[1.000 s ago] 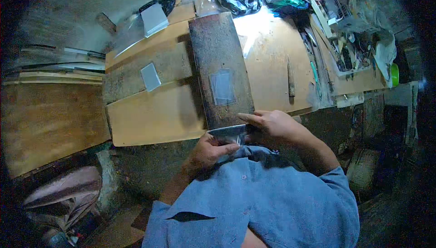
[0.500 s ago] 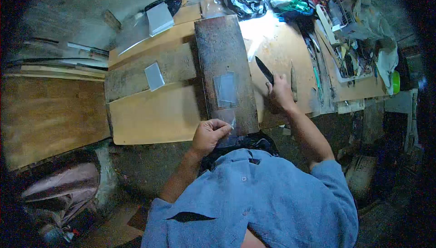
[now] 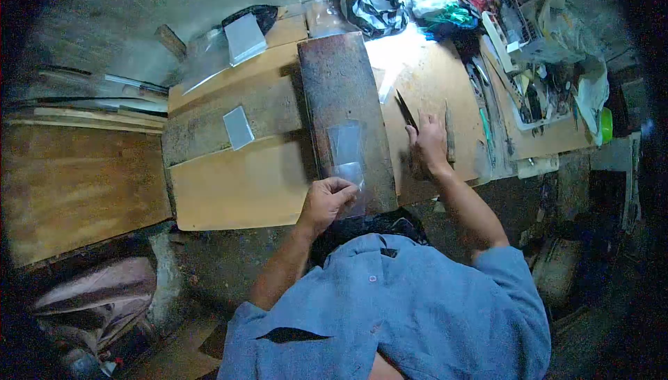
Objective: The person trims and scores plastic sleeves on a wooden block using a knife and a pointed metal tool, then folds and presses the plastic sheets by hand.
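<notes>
Between the thumb and fingers of my left hand [image 3: 328, 202] is a clear plastic piece [image 3: 353, 173], held over the near end of the dark board [image 3: 339, 74]. Thin clear sheets [image 3: 345, 142] lie on that board just beyond it. My right hand [image 3: 428, 143] is over the bench to the right of the board, at a dark-bladed knife [image 3: 404, 110] whose blade points away from me. The fingers are partly extended, and their hold on the handle is unclear. A narrow stick-like tool [image 3: 449, 129] lies beside that hand.
A small stack of sheets [image 3: 239, 128] lies left of the board, with a larger stack [image 3: 245, 37] farther back. Striped bags [image 3: 372, 8] stand at the back. A white tray of tools [image 3: 550, 120] is at the right. A wooden panel [image 3: 83, 188] is at the left.
My right hand has moved from the board's near end to the bench at right, where the knife now shows. My left hand has risen with the clear plastic over the board.
</notes>
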Available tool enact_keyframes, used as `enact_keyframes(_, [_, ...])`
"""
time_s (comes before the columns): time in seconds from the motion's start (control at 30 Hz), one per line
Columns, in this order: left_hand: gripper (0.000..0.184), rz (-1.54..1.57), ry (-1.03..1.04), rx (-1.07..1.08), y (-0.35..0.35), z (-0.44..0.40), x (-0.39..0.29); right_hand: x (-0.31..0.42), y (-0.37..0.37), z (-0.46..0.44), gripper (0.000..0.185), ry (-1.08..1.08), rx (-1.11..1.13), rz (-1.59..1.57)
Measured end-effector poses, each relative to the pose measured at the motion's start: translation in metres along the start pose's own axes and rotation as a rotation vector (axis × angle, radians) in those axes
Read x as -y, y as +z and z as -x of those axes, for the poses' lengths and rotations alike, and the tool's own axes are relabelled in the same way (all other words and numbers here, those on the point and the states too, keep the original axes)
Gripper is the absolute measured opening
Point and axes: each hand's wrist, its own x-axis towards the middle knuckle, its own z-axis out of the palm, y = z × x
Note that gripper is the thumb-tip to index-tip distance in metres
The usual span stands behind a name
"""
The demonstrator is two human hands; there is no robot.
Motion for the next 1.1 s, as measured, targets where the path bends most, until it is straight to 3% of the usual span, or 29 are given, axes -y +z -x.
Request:
enact_keyframes(0.07, [0.011, -0.001, -0.030, -0.012, 0.000, -0.008, 0.000, 0.026, -0.017, 0.006, 0.044, -0.023, -0.097, -0.020])
enact_keyframes(0.13, [0.011, -0.009, 0.066, -0.010, 0.001, -0.017, 0.001, 0.044, -0.020, 0.015, 0.038, 0.064, 0.247, -0.585])
enact_keyframes(0.2, [0.011, -0.036, 0.071, 0.001, -0.002, -0.028, 0.006, 0.064, -0.008, 0.029, 0.032, 0.156, 0.435, -0.969])
enact_keyframes(0.23, [0.011, -0.063, 0.076, 0.010, -0.003, -0.033, 0.007, 0.071, -0.010, 0.033, 0.032, 0.157, 0.432, -0.967])
enact_keyframes(0.3, [0.011, -0.096, 0.054, 0.009, -0.004, -0.040, 0.007, 0.085, -0.014, 0.035, 0.031, 0.401, 0.739, -1.208])
enact_keyframes(0.4, [0.015, -0.135, 0.046, -0.043, -0.004, -0.044, 0.011, 0.092, 0.008, 0.033, 0.019, 0.370, 0.577, -1.347])
enact_keyframes(0.47, [0.018, -0.143, 0.065, -0.088, -0.005, -0.045, 0.016, 0.090, 0.022, 0.024, 0.023, 0.363, 0.499, -1.233])
enact_keyframes(0.53, [0.030, -0.220, 0.251, -0.408, -0.006, -0.041, 0.025, 0.085, 0.037, 0.013, 0.029, 0.358, 0.423, -1.120])
enact_keyframes(0.57, [0.039, -0.270, 0.233, -0.448, -0.009, -0.038, 0.026, 0.083, 0.044, 0.008, 0.030, 0.291, 0.331, -1.040])
enact_keyframes(0.67, [0.040, -0.442, 0.348, -0.567, -0.004, -0.029, 0.025, 0.086, 0.029, -0.002, 0.035, 0.191, 0.203, -0.815])
enact_keyframes(0.7, [0.040, -0.438, 0.348, -0.570, -0.005, -0.026, 0.023, 0.087, 0.018, -0.003, 0.037, 0.209, 0.205, -0.723])
enact_keyframes(0.77, [0.048, -0.723, 0.463, -0.537, -0.008, -0.022, 0.020, 0.082, 0.016, 0.002, 0.039, 0.221, 0.213, -0.629])
enact_keyframes(0.83, [0.056, -0.767, 0.478, -0.517, -0.008, -0.025, 0.022, 0.069, 0.029, 0.011, 0.042, 0.052, -0.056, -0.498])
enact_keyframes(0.87, [0.063, -0.814, 0.499, -0.493, -0.007, -0.028, 0.023, 0.065, 0.033, 0.016, 0.042, 0.049, -0.053, -0.496])
enact_keyframes(0.97, [0.079, -0.999, 0.370, -0.398, 0.001, -0.033, 0.019, 0.065, 0.031, 0.022, 0.047, 0.153, -0.050, -0.402])
enact_keyframes(1.03, [0.082, -1.053, 0.351, -0.382, 0.008, -0.036, 0.023, 0.077, 0.014, 0.021, 0.049, 0.359, 0.059, -0.619])
enact_keyframes(1.1, [0.086, -1.111, 0.337, -0.365, 0.013, -0.040, 0.028, 0.075, 0.022, 0.023, 0.051, 0.376, 0.068, -0.635])
